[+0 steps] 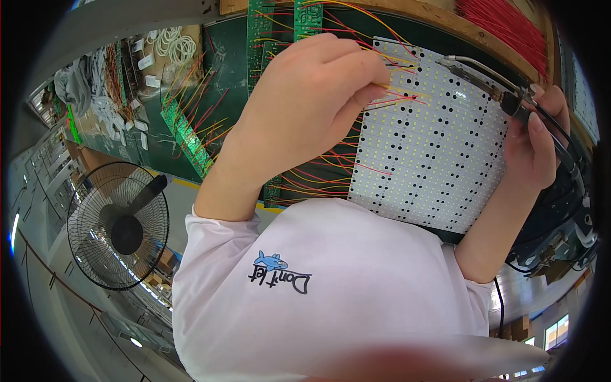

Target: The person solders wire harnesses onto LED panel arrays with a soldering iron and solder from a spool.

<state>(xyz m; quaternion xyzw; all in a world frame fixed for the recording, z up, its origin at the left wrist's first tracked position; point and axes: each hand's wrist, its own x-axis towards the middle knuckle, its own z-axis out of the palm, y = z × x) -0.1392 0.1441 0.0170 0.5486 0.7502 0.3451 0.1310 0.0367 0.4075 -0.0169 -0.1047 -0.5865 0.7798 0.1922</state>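
Note:
My left hand (318,95) is closed in a pinch over the left edge of a white LED panel (439,121), with wires (400,97) coming out at its fingertips. Red, yellow and black ends lie on the panel beside the fingers; exactly which ones are gripped is partly hidden. My right hand (538,143) is wrapped round a soldering iron (509,100) at the panel's right side. A thin metal tube runs along the iron, and its tip points left over the panel's upper part. Rows of small yellowish LEDs and black dots cover the panel.
Green circuit boards (309,22) with red and yellow wires stand left of the panel; another wired board (184,137) lies further left. Red wires (503,32) are bundled at the far right. White cable coils (175,46) sit far left. A black fan (118,226) stands lower left.

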